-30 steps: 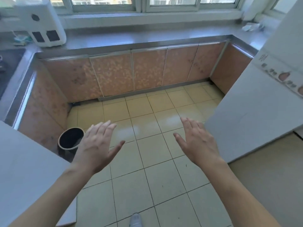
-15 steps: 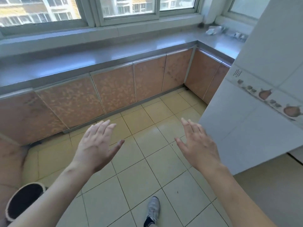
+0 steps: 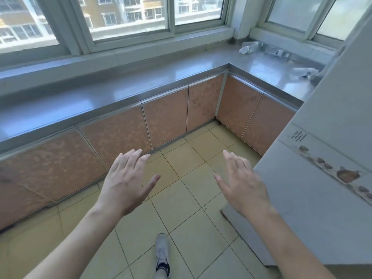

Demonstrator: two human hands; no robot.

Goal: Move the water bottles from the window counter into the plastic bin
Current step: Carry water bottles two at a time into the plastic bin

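Observation:
Clear plastic water bottles lie on their sides on the steel window counter (image 3: 201,71) at the far right corner: one (image 3: 250,47) by the window sill, another (image 3: 276,51) just right of it, a third (image 3: 305,71) nearer the white wall. My left hand (image 3: 125,184) and my right hand (image 3: 242,186) hover over the tiled floor, fingers straight and spread, both holding nothing and far short of the bottles. No plastic bin is in view.
The L-shaped counter with orange cabinet doors (image 3: 165,119) runs under the windows. A white tiled wall corner (image 3: 314,178) juts in on the right. My grey shoe (image 3: 162,250) stands on the yellow floor tiles.
The view has swung right and closer to the counter; the black bucket and white appliance on the left have left the frame, and the bottles show more clearly. Both hands stay spread.

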